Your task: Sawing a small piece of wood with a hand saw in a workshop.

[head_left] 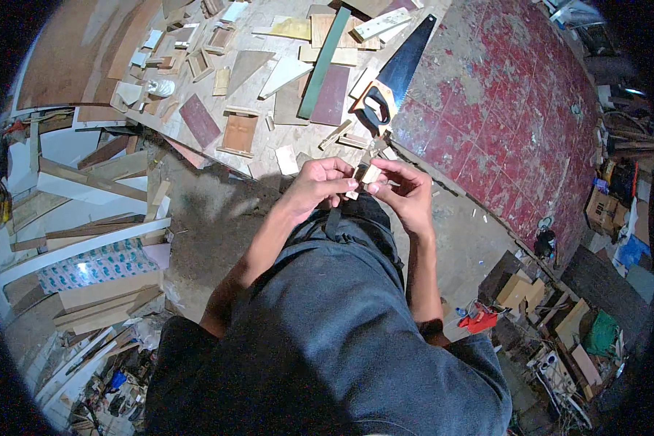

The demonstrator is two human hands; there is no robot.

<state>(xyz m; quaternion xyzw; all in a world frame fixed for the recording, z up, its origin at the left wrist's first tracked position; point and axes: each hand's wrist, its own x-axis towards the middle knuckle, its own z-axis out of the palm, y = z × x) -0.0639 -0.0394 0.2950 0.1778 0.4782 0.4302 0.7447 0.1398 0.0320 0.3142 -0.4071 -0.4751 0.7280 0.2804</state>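
Observation:
Both hands meet in front of my waist, just off the near edge of the workbench. My left hand [320,187] is closed, pinching a small pale wood piece [353,195] between thumb and fingers. Against it, my right hand [405,190] grips a small light wooden block [371,174]. The two pieces are side by side; whether they touch I cannot tell. Just beyond my hands, a handsaw [398,73] with a black and orange handle lies on the bench, near several short wood offcuts [352,141].
The workbench [265,120] carries a green strip [325,65], a small brown wooden frame [238,133], a maroon board [199,120] and many offcuts. A worn red surface [501,116] adjoins it at right. Planks [94,178] are heaped at left; scrap and a red cloth [478,318] lie lower right.

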